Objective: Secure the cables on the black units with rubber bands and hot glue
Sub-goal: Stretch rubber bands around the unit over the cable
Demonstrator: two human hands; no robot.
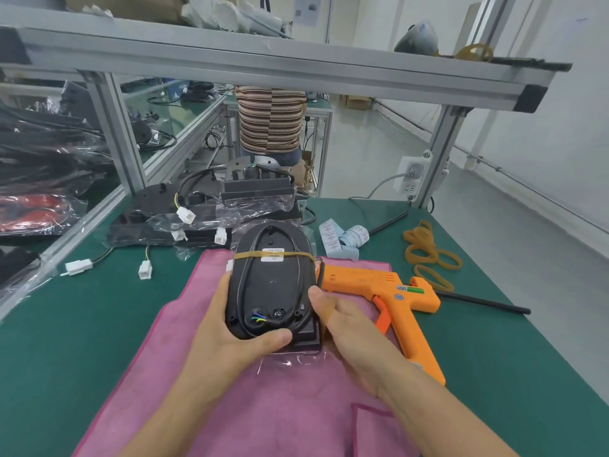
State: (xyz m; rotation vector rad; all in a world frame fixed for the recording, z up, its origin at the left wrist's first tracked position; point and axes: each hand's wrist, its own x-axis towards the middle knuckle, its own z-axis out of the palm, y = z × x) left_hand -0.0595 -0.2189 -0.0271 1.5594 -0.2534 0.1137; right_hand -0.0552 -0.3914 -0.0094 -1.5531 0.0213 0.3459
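Observation:
A black oval unit lies on a pink cloth, its cable looped round its back. A tan rubber band crosses its far end over a white label. My left hand grips the unit's near left side, thumb across the near edge. At the unit's right edge my right hand holds on, thumb on the cable. The orange hot glue gun lies on the cloth just right of the unit, partly under my right hand. Loose tan rubber bands lie further right.
More black units in clear bags with white connectors are stacked behind the cloth. A roll of labels sits beside them. A black rod lies to the right. An aluminium frame post and power strip stand at the back. A person stands beyond.

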